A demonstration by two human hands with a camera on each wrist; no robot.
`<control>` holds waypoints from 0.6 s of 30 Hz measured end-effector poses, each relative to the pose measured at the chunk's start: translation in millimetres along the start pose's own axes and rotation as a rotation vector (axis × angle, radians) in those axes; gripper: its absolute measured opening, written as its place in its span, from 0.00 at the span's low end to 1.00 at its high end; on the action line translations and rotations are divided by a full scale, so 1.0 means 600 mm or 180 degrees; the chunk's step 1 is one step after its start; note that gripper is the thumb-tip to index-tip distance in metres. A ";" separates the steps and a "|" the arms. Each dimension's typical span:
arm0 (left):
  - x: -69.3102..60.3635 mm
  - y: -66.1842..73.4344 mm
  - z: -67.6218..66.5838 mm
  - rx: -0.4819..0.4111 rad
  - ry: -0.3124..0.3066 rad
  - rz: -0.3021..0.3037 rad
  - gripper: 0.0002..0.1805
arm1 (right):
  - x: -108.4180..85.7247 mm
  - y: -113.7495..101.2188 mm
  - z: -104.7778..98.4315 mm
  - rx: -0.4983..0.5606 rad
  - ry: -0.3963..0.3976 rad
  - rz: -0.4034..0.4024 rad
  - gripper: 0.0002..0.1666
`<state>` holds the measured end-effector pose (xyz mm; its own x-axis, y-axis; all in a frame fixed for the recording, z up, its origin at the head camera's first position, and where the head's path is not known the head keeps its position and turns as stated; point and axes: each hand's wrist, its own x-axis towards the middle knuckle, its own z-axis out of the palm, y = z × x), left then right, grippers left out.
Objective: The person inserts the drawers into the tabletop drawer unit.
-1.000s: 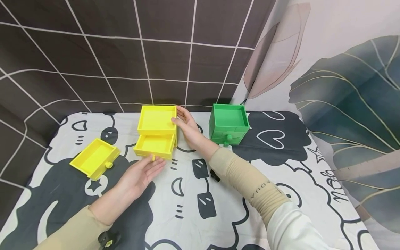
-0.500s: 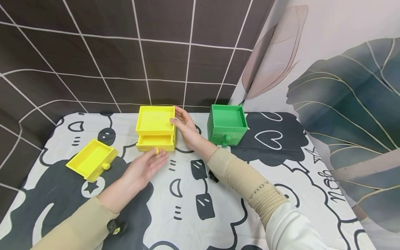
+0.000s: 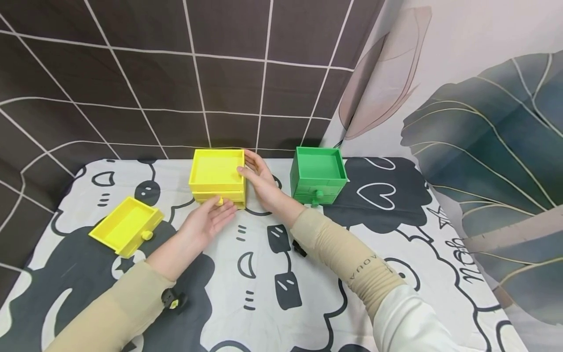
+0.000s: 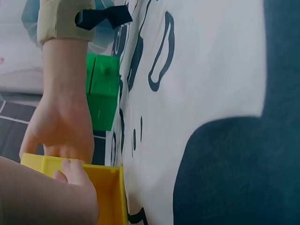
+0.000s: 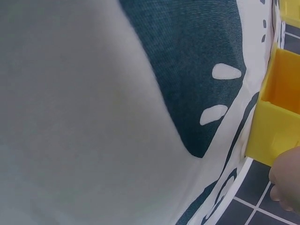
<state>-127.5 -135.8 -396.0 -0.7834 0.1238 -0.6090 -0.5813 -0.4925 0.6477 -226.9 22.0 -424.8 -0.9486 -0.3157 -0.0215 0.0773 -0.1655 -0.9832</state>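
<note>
A small yellow drawer cabinet (image 3: 217,168) stands at the back of the cloth, with a shallow tray top. My left hand (image 3: 206,222) is at its front, thumb and forefinger on either side of the round knob of the yellow drawer (image 3: 205,196). That drawer sits almost flush under the top. The cabinet's lower opening is partly hidden in the head view; the left wrist view shows a hollow compartment (image 4: 108,192). On the cabinet's right side my right hand (image 3: 264,183) grips the wall, its thumb over the top rim and its other fingers along the outside.
Another yellow drawer (image 3: 125,225) with a round knob lies tilted on the cloth at the left. A green drawer cabinet (image 3: 318,173) stands to the right of the yellow one. Behind them hangs a dark grid-patterned curtain (image 3: 228,83).
The yellow drawer has slid back into the cabinet, from well out to nearly flush, with my left hand moving inward at its knob. My right hand keeps its hold on the cabinet's side.
</note>
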 end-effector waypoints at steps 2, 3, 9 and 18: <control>0.003 0.001 0.000 -0.0012 -0.0003 0.0007 0.09 | 0.000 0.000 -0.001 -0.0014 -0.0010 0.0000 0.38; 0.004 0.002 0.001 -0.0012 0.0001 0.0014 0.09 | 0.000 0.000 -0.001 -0.0022 -0.0018 -0.0002 0.38; 0.008 0.000 0.002 0.0033 -0.0051 0.0052 0.09 | -0.003 -0.003 -0.004 -0.0028 -0.0010 -0.0015 0.38; 0.008 0.001 -0.007 -0.0064 -0.0137 0.0022 0.10 | 0.001 0.003 -0.003 -0.0068 -0.0028 -0.0072 0.38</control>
<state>-130.8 -139.4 -400.4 -0.7964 0.1571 -0.5841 -0.5717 -0.5108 0.6421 -228.0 23.4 -427.2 -0.9473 -0.3204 0.0023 0.0493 -0.1528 -0.9870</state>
